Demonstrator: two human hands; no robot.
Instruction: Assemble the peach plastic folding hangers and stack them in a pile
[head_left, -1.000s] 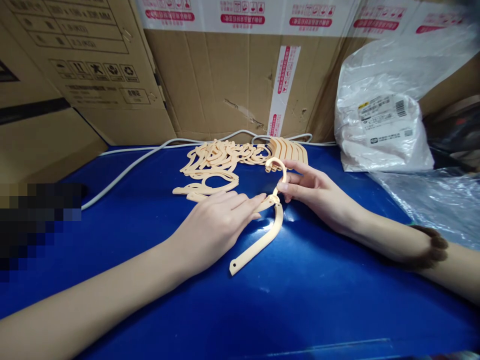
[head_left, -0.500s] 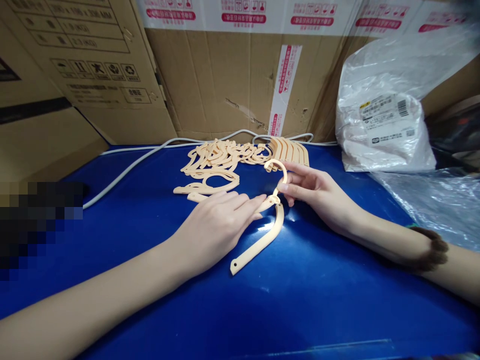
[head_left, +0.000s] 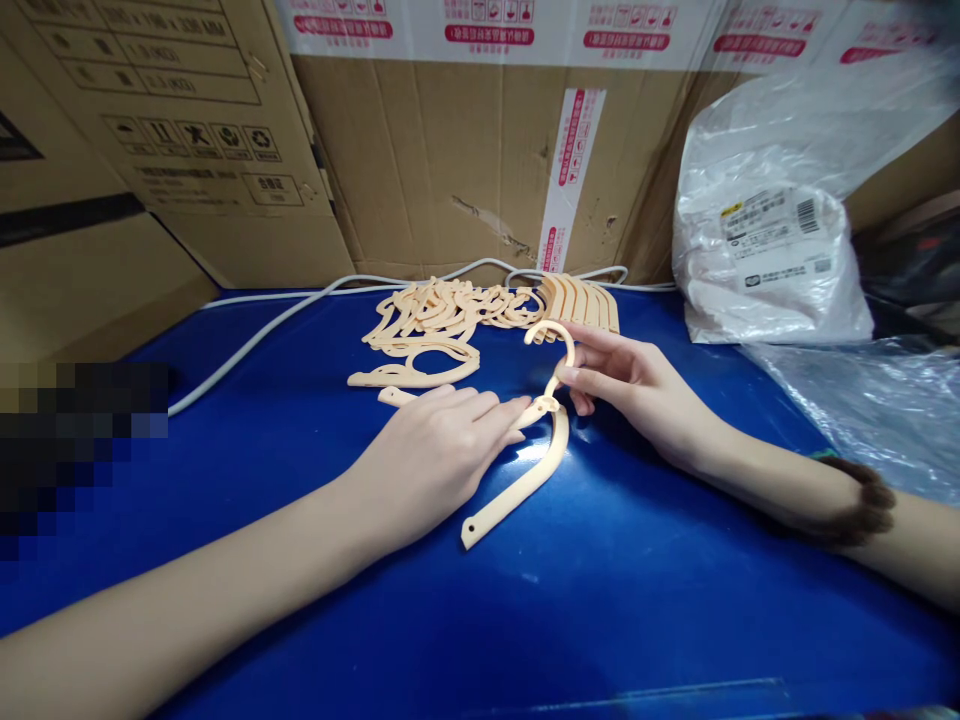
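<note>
Between thumb and fingers my right hand (head_left: 634, 395) pinches a cream plastic hanger hook (head_left: 571, 345), held upright with its curl to the left. My left hand (head_left: 442, 440) is closed over a cream hanger arm (head_left: 532, 412), whose inner end meets the foot of the hook; its outer end pokes out past my knuckles. Another curved hanger arm (head_left: 517, 495) lies on the blue table with its top at the hook's foot and its holed end toward me. Whether these parts are locked together I cannot tell.
Behind my hands lie a pile of cream hanger parts (head_left: 435, 310), a row of curved arms (head_left: 581, 300) and a folded hanger (head_left: 412, 378). A white cable (head_left: 262, 350) runs along the cardboard boxes (head_left: 450, 170). A white plastic bag (head_left: 772, 240) stands at the right.
The hook has turned slightly, its tip shifting left, and its foot now sits a touch closer over the inner end of the arm. Both hands have barely moved.
</note>
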